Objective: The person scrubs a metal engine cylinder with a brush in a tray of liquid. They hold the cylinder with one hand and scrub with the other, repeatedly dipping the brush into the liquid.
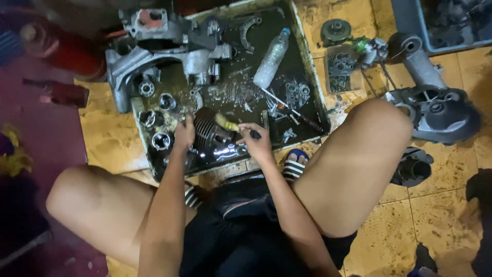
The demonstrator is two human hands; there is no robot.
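Fingers (pixel 250 134) of the right hand (pixel 258 143) clamp a yellow-bristled brush (pixel 228 123); the left hand (pixel 184 133) grips the finned engine cylinder (pixel 207 131), standing in the oily wash tray (pixel 307 56). Scrubbing is underway; turning the cylinder likely exposes unbrushed fins.

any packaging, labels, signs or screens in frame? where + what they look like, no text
No signs or screens.
Plastic bottle: lying in the black wash tray, upper right of the hands; clear, slim, blue cap; any label is unreadable.
Red container: floor, top left, beyond the tray; rounded, blurred, no label discernible.
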